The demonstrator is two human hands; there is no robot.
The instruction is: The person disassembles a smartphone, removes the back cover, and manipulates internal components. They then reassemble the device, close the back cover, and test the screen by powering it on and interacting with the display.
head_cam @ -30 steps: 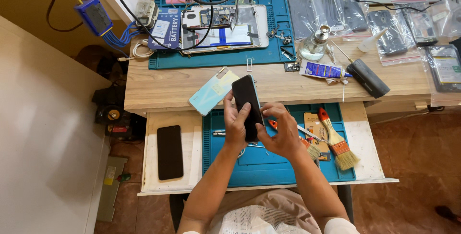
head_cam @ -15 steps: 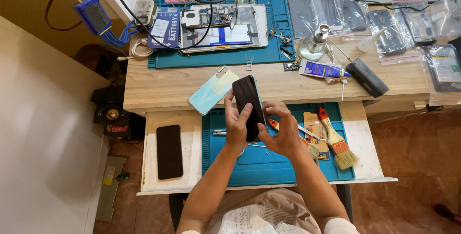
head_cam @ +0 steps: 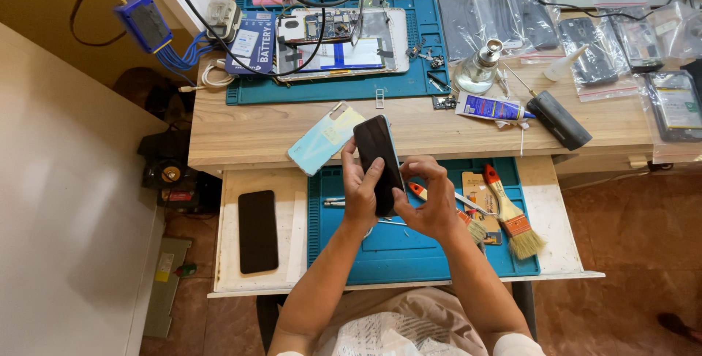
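Left of the left hand [head_cam: 360, 194], a pull-out white tray [head_cam: 263, 283] held a flat black rectangular phone [head_cam: 257, 231] lying face up, well apart from the fingers. Just above that hand, a pale mint plastic back cover [head_cam: 322, 139] lay tilted on the wooden desk [head_cam: 241, 133], its edge beside the held device. The left hand was closed around the lower half of a slim black glass-fronted smartphone [head_cam: 379, 158], thumb laid across the dark screen. The phone stood nearly upright, leaning slightly left, its top reaching over the desk edge and a thin light-blue rim showing along its right side. The right hand [head_cam: 431, 206] was curled against the phone's lower right edge, fingertips pinching it. Beneath both hands lay a blue rubber work mat [head_cam: 409, 257]. Right of the right hand, an orange-handled paintbrush [head_cam: 510, 213] rested on that mat.
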